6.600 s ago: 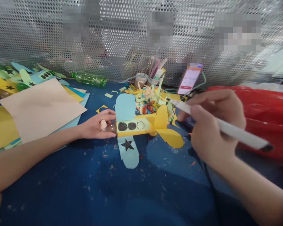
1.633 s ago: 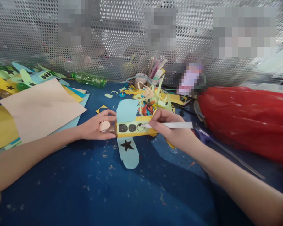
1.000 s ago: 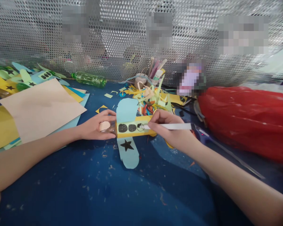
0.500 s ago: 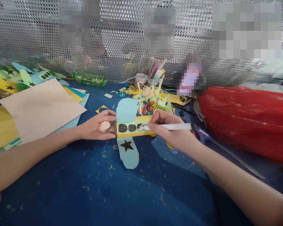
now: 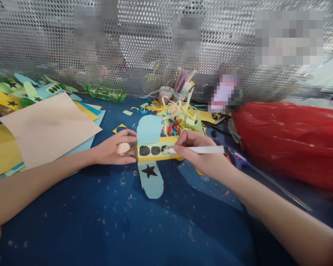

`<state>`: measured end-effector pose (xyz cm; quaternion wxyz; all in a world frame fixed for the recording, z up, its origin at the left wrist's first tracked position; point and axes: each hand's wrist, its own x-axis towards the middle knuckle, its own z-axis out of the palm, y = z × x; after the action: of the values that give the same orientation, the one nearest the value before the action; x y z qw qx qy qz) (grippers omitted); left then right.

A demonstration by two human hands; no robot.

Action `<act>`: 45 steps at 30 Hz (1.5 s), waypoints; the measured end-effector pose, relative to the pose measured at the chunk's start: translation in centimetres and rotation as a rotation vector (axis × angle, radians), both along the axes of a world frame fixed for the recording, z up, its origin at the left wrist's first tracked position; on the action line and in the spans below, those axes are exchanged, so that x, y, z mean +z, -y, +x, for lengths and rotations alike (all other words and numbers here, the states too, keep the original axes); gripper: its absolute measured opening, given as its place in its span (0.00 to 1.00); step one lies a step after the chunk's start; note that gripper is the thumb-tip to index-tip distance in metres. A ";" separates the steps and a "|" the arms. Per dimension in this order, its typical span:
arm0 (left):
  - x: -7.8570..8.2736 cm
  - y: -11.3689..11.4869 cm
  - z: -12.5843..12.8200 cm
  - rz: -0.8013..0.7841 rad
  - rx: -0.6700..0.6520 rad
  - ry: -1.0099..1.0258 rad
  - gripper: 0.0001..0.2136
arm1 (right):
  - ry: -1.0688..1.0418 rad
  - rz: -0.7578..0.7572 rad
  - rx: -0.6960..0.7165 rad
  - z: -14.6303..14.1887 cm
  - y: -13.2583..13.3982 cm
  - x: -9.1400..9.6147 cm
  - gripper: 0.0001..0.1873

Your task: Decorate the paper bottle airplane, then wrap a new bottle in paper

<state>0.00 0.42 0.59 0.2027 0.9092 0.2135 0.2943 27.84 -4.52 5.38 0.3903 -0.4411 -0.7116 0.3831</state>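
A toy plane [image 5: 151, 139], made from a plastic bottle wrapped in yellow paper, lies in front of me. Its light blue wings stick out to both sides, and the near wing carries a black star [image 5: 150, 171]. My left hand [image 5: 119, 147] grips the bottle's clear neck end, which has a pale round cap. In my right hand [image 5: 197, 147] is a white marker [image 5: 205, 149], its tip on a pale green strip [image 5: 161, 145] along the body. Two windows on that strip are filled black; a third is outlined and partly filled.
Stacked coloured paper [image 5: 52, 129] lies left, below more paper planes [image 5: 41, 90]. A green bottle [image 5: 105, 93] rests by the perforated metal screen [image 5: 144, 29]. Paper scraps [image 5: 183, 114] lie behind the plane. A glue gun [image 5: 238, 159] and red plastic bag [image 5: 285, 144] are right.
Almost nothing differs. The marker tip stays at the third window, and both hands keep their places.
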 end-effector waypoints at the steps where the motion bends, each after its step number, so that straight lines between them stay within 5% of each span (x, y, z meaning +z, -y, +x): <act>1: 0.0 0.0 0.0 0.000 -0.002 0.006 0.23 | 0.003 0.000 -0.005 0.0 0.0 0.0 0.10; 9: 0.0 0.0 0.1 -0.009 -0.001 0.014 0.22 | -0.014 0.006 -0.080 0.0 -0.1 0.0 0.10; 36: 0.0 0.0 0.0 -0.018 -0.016 0.030 0.23 | 0.005 -0.020 -0.016 0.0 0.0 0.3 0.12; 45: 0.0 0.1 -0.1 -0.026 0.005 -0.002 0.22 | -0.097 -0.001 -0.120 0.2 0.0 0.7 0.09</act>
<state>-0.08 0.31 0.62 0.2136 0.9063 0.2198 0.2909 28.07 -4.56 6.13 0.4463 -0.4642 -0.6640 0.3802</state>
